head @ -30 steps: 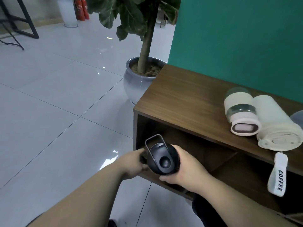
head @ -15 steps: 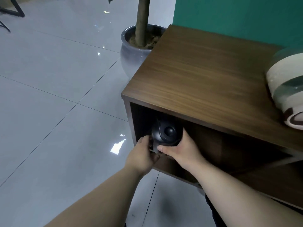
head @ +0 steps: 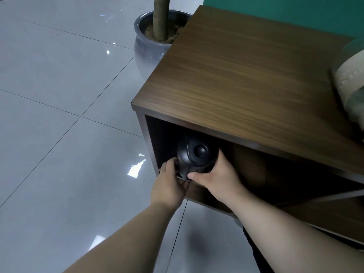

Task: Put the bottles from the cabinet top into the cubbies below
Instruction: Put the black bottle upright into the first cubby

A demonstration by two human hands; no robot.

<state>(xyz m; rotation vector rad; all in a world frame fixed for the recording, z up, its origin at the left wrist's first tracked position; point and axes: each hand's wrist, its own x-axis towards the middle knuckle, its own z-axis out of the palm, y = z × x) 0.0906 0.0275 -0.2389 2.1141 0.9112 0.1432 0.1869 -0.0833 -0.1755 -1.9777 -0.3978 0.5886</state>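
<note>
Both hands clasp the black bottle (head: pixel 197 156), left hand (head: pixel 170 184) at its near side, right hand (head: pixel 214 176) wrapped round the other.

Half a second ago it sat at the cubby (head: pixel 246 170) mouth; now it is further in under the cabinet top (head: pixel 236 75), cap facing out, so release looks close. A cream bottle (head: pixel 348 83) remains on top, at the right edge.

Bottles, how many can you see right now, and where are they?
2. A black bottle sits in the leftmost cubby, held by the left hand and right hand. A cream bottle lies on the cabinet top, cut off at the right edge; others may be out of frame.
</note>
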